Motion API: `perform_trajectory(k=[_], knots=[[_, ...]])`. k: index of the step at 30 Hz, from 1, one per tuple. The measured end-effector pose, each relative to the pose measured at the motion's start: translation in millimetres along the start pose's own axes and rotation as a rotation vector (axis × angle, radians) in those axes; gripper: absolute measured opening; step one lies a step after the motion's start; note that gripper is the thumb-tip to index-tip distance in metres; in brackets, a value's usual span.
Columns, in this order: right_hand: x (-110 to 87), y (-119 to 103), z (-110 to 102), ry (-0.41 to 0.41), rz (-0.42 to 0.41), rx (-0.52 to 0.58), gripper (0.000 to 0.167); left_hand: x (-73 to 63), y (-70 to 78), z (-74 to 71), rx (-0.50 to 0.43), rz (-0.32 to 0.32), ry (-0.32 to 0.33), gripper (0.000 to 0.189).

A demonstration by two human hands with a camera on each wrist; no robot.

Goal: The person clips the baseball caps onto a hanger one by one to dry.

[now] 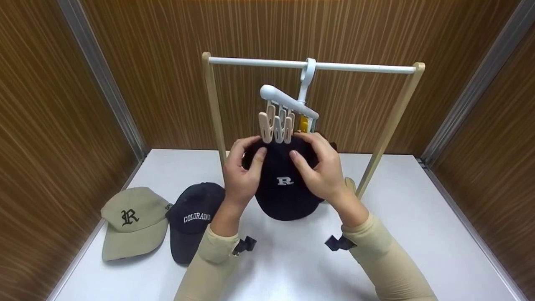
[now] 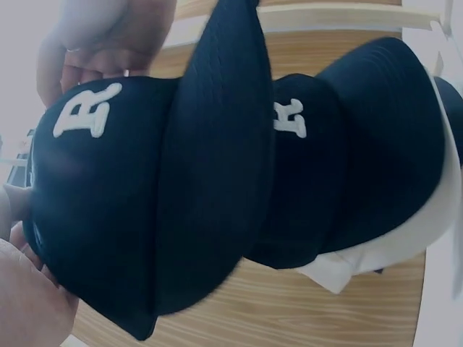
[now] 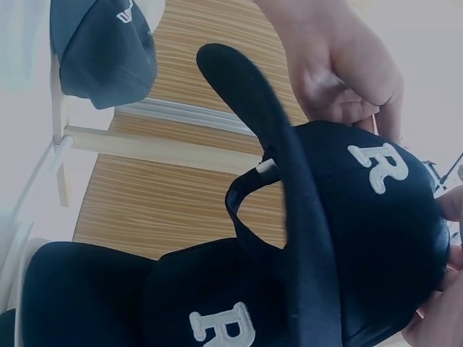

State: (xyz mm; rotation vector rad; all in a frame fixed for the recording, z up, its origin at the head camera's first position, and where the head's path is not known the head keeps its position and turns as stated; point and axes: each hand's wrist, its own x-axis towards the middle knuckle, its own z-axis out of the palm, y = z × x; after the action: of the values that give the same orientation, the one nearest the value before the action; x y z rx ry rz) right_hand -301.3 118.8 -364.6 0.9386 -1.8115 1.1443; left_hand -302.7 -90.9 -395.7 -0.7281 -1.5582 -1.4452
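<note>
Just below the clips of a white hanger, holding a black cap marked R by its crown, with left hand and right hand half closed round it, thumbs on the front and other fingers bent over the edges. Can see a second black cap and a white cap beyond it from the left wrist, and, on the table to the left, a beige cap beside a navy cap lettered COLORADO.

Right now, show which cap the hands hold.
The front dark cap, white R, at the clips; another R cap shows behind it, and the khaki cap and COLORADO cap lie left.
</note>
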Motion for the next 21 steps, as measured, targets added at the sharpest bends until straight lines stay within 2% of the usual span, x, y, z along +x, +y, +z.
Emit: perform_trajectory(k=[13, 21], knots=[[-22.1, 9, 0, 0.024, -0.023, -0.063, 0.058, -10.4, -6.8, -13.3, 0.126, 0.015, -0.042, 0.033], [-36.2, 12, -3, 0.009, -0.009, -0.091, 0.068, -18.6, -10.5, -20.7, 0.178, -0.039, -0.118, 0.045]])
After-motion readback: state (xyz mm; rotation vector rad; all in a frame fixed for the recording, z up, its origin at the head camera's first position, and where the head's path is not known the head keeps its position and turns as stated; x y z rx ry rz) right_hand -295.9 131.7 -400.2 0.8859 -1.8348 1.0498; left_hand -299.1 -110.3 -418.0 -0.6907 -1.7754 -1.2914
